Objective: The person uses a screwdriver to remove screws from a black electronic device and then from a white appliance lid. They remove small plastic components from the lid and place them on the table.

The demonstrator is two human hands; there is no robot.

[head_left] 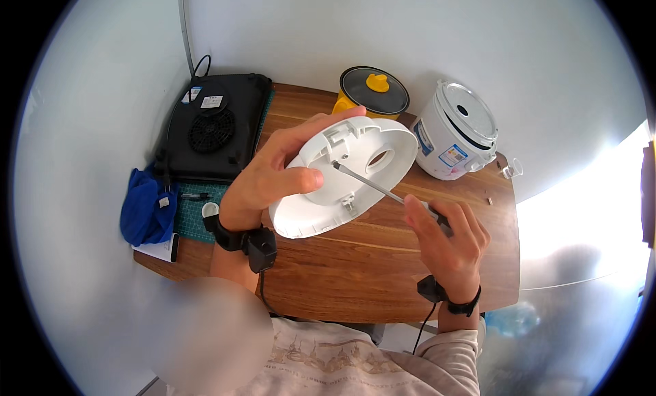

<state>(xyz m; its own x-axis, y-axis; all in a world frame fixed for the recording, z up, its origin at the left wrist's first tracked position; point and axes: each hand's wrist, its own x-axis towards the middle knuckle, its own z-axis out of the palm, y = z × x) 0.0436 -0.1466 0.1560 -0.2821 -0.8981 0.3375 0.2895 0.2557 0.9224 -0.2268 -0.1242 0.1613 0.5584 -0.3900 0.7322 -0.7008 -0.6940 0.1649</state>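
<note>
My left hand (277, 167) grips a white plastic appliance lid (321, 205) by its left side, thumb on the inner face. The lid is tilted above the table, its hollow inside with ribs, clips and a round hole facing me. My right hand (447, 239) is closed round the handle of a screwdriver (372, 184). Its metal shaft reaches up and left into the lid, with the tip at the inner face near a small clip housing. Whether the tip sits in a screw cannot be told.
Behind the lid stand a yellow pot with a glass lid (374, 92) and a white rice cooker (454, 133). An upturned black induction cooker (215, 126) lies on a green cutting mat (195, 222) at left, near a blue cloth (147, 208). A small clear cup (512, 168) is at the right edge.
</note>
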